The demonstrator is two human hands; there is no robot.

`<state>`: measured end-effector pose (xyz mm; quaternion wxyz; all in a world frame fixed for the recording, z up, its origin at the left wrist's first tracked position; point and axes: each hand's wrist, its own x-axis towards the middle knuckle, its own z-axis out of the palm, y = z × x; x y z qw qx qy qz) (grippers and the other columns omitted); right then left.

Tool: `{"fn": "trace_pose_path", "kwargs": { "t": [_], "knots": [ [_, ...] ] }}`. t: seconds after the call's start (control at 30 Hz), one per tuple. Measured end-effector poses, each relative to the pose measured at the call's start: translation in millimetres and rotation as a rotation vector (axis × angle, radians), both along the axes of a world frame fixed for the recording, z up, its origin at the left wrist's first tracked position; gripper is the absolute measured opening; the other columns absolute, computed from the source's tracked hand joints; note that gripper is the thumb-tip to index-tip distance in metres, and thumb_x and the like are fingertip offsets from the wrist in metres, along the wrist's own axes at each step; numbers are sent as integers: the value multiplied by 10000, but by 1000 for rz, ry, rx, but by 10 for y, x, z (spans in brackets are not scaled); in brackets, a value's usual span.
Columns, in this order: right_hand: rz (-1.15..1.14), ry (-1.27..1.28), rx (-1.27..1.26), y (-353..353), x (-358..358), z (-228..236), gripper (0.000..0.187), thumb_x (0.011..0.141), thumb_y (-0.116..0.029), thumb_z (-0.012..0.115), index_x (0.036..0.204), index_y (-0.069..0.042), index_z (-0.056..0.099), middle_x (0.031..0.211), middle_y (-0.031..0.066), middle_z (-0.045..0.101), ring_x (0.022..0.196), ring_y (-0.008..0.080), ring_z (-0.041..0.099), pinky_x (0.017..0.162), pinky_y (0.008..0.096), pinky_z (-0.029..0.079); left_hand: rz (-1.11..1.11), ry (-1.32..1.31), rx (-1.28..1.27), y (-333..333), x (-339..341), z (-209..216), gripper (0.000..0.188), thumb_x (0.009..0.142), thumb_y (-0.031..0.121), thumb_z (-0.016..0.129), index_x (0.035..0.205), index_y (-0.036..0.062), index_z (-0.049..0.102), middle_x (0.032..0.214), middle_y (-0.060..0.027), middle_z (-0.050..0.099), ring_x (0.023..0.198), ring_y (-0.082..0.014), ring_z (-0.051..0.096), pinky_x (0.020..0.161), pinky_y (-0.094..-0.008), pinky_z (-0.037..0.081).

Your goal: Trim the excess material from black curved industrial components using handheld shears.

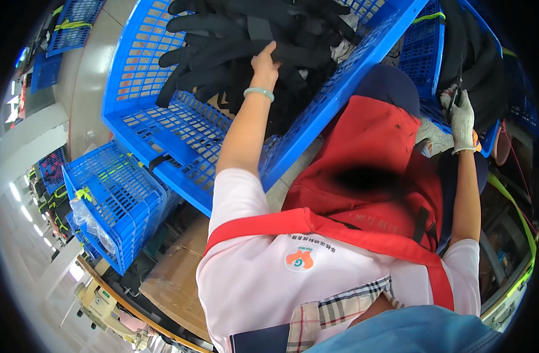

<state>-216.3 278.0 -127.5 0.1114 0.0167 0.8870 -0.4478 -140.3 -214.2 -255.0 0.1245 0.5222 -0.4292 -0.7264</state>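
My bare left hand (265,63), with a pale green bangle at its wrist, reaches into a big blue plastic basket (190,157). Its fingers are bent against a black curved strip (225,54) in the pile, and they look closed on the material; the fingertips are partly hidden. At the far right, my right hand (462,120) wears a white glove. It grips a slim dark tool that looks like scissors (455,97), held against black pieces (478,73) that hang over another blue basket (422,56).
Stacked blue baskets (119,203) stand at the left, beside a brown cardboard box (178,276). A red apron (363,141) covers my lap between the baskets. A yellow-green strap (519,215) runs along the right side, and a sewing machine (99,303) shows at the lower left.
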Motion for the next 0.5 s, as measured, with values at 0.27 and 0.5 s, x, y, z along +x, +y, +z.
{"fn": "trace_pose_path", "kwargs": {
  "t": [0.27,0.5],
  "knots": [
    [40,-121,-576,-775,676,681,304,846,-70,665,1108,6,530,878,48,598,681,102,581,525,220,459,-371,731,292,583,766,2242,305,895,57,617,1176,-33,539,1105,-161,629,1061,-353,612,936,-463,507],
    [313,-272,-789,-1273,1426,1460,342,848,-165,690,1111,-4,542,879,84,637,762,173,638,672,270,525,-529,812,308,1356,1151,2569,298,915,69,597,1198,8,525,1147,-137,610,1070,-311,601,949,-441,496]
  ]
}}
